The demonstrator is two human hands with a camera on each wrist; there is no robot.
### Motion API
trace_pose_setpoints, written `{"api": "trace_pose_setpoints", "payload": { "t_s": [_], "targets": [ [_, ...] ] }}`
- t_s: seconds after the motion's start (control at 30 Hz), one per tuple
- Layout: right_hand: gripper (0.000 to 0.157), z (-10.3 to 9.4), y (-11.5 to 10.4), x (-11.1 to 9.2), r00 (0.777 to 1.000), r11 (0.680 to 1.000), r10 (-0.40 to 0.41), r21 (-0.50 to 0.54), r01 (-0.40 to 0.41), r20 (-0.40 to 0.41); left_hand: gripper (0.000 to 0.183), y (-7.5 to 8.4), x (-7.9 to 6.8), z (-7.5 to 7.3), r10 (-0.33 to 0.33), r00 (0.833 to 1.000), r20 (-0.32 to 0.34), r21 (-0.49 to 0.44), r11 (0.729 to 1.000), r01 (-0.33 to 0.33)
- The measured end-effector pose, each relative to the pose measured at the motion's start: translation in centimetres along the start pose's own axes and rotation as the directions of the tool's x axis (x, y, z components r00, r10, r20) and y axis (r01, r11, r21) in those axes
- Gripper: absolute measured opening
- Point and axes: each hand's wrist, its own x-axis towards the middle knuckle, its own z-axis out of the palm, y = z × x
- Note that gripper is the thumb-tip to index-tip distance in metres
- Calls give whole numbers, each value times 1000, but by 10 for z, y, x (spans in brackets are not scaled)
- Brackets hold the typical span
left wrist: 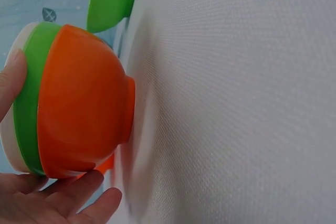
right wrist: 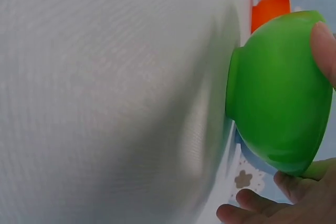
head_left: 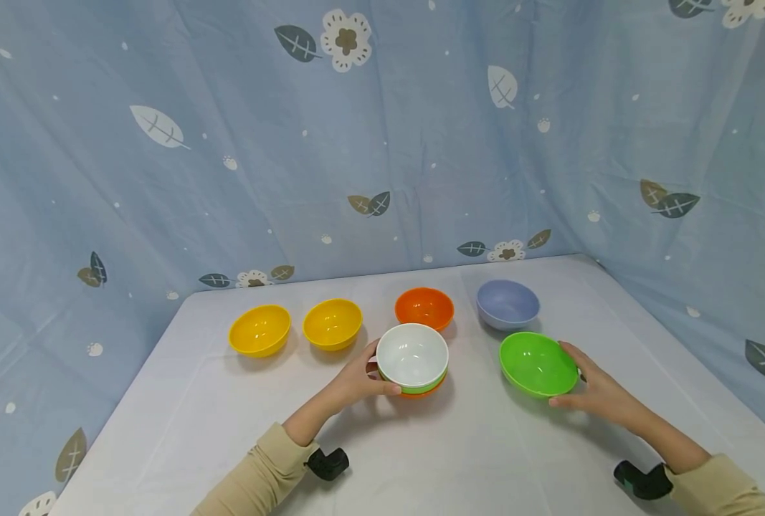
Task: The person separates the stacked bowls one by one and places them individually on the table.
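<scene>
My left hand (head_left: 358, 380) grips a stack of three nested bowls by its left side. The white bowl (head_left: 412, 355) sits innermost, with a green bowl (left wrist: 31, 98) around it and an orange bowl (left wrist: 84, 103) outermost. In the left wrist view the thumb lies at the white and green rims, and fingers reach under the orange side. My right hand (head_left: 604, 393) holds another green bowl (head_left: 537, 364) by its right edge, thumb in front and fingers behind. Its base is close to the tablecloth in the right wrist view (right wrist: 283, 93).
Two yellow bowls (head_left: 260, 330) stand side by side at the back left. Behind the stack is a single orange bowl (head_left: 424, 307), partly covered by it. A blue bowl (head_left: 507, 304) stands behind the right green one. White cloth covers the table (head_left: 459, 459); a patterned curtain (head_left: 292, 179) hangs beyond.
</scene>
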Motion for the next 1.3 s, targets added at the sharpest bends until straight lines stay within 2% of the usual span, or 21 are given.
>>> {"api": "trace_pose_setpoints", "payload": {
  "t_s": [0.23, 0.37, 0.47, 0.63, 0.83, 1.0, 1.07, 1.23, 1.3],
  "targets": [
    [102, -4, -5, -3, 1000, 1000, 16, -25, -16, 7, 90, 1, -2, 0, 1, 1000, 3, -13, 1000, -1],
    [102, -9, -11, -2, 1000, 999, -12, -34, 12, -11, 91, 1, -2, 0, 9, 1000, 2, -16, 1000, -9],
    [100, -12, -19, 0, 999, 999, -28, -32, 27, -26, 91, 1, -3, 0, 14, 1000, 3, -17, 1000, -14],
    [95, -11, -36, 6, 1000, 999, 1, -47, -2, -30, 90, 2, -3, 0, -1, 1000, 4, -34, 999, 1],
    [87, -1, -58, 16, 999, 999, -35, -16, 35, -17, 89, 1, -2, -1, 3, 1000, 18, -48, 999, -2],
    [85, 15, -75, 29, 995, 995, -104, -6, 104, -8, 88, 20, -12, -2, -1, 999, 46, -77, 997, 5],
    [85, 23, -81, 34, 991, 991, -132, -9, 132, 1, 89, 22, -12, -2, -12, 999, 50, -86, 996, 16],
    [86, 39, -94, 46, 989, 989, -139, 54, 137, 47, 92, 0, -2, -2, -23, 999, 40, -76, 997, 26],
    [87, 46, -98, 52, 989, 988, -134, 89, 128, 63, 92, -2, -1, -2, -14, 999, 43, -71, 997, 17]
  ]
}}
